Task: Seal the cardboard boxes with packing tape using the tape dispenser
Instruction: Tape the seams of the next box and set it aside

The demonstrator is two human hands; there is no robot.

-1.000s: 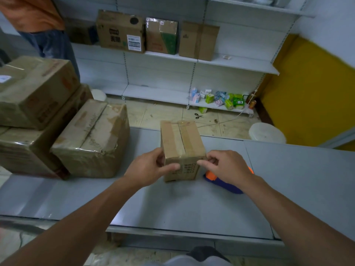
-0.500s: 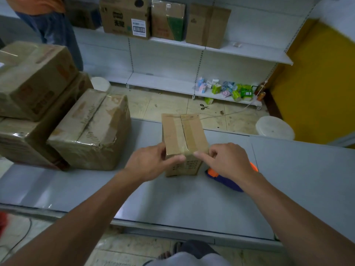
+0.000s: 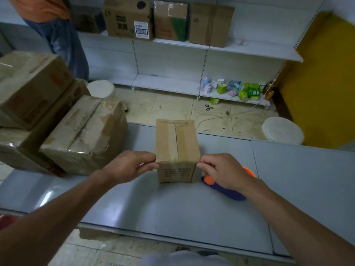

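Note:
A small cardboard box (image 3: pixel 176 143) stands on the grey table (image 3: pixel 172 212), its top seam covered by a strip of tape running away from me. My left hand (image 3: pixel 130 166) touches the box's near left top corner with fingertips pinched. My right hand (image 3: pixel 224 170) touches the near right corner the same way. The orange and purple tape dispenser (image 3: pixel 226 187) lies on the table to the right of the box, partly hidden under my right hand.
Several larger taped boxes (image 3: pixel 84 131) are stacked on the table's left side. A person (image 3: pixel 57 31) stands at the far left. White shelves (image 3: pixel 240 48) behind carry more boxes and small packets. A white bucket (image 3: pixel 282 131) and scissors (image 3: pixel 209 107) are on the floor.
Both hands have slid apart from the box's front face to its near top corners. The camera has tilted down a little.

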